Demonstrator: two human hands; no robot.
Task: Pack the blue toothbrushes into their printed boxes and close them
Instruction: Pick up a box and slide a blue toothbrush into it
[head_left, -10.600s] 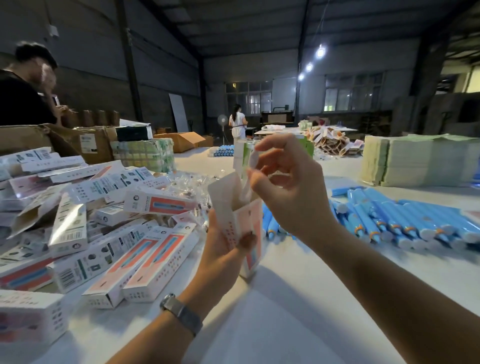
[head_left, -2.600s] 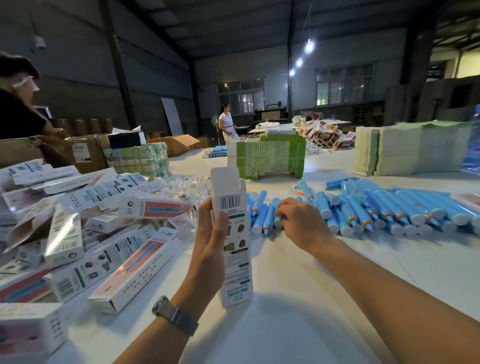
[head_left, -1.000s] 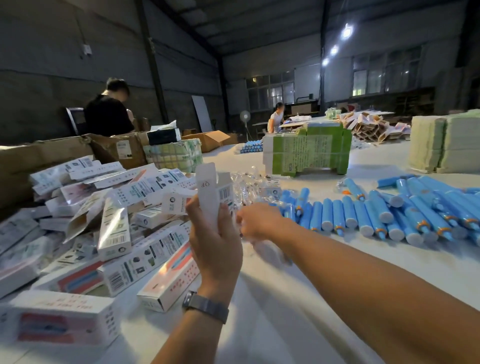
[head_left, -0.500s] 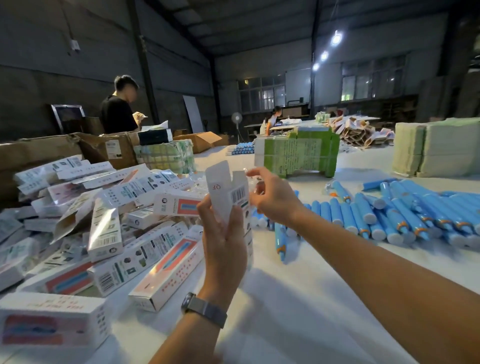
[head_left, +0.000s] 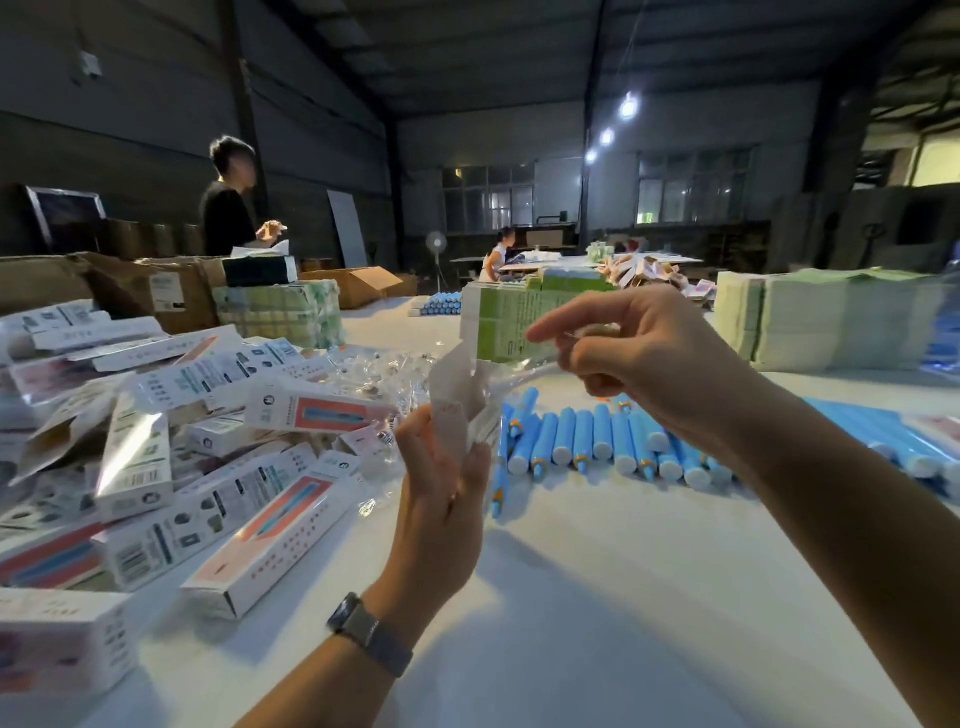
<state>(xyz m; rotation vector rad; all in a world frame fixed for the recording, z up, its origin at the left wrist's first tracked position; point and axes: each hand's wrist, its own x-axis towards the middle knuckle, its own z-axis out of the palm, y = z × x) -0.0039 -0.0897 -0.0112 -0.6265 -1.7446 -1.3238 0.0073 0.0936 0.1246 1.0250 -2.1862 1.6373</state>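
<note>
My left hand holds an upright white printed box above the table, its top flap open. My right hand is raised to the right of the box and pinches a small clear plastic packet whose lower end reaches the open top. A row of blue toothbrushes lies on the white table behind my hands. One blue toothbrush shows just beside my left hand; whether it lies on the table I cannot tell. Most of the box is hidden by my fingers.
A pile of printed boxes covers the table's left side, with loose clear packets behind it. A green box stack and flat paper stacks stand at the back. More toothbrushes lie far right. A person stands at the back left.
My right hand has come up from the packet pile with a clear packet and moved to the box's open top. My left hand keeps holding the box.
</note>
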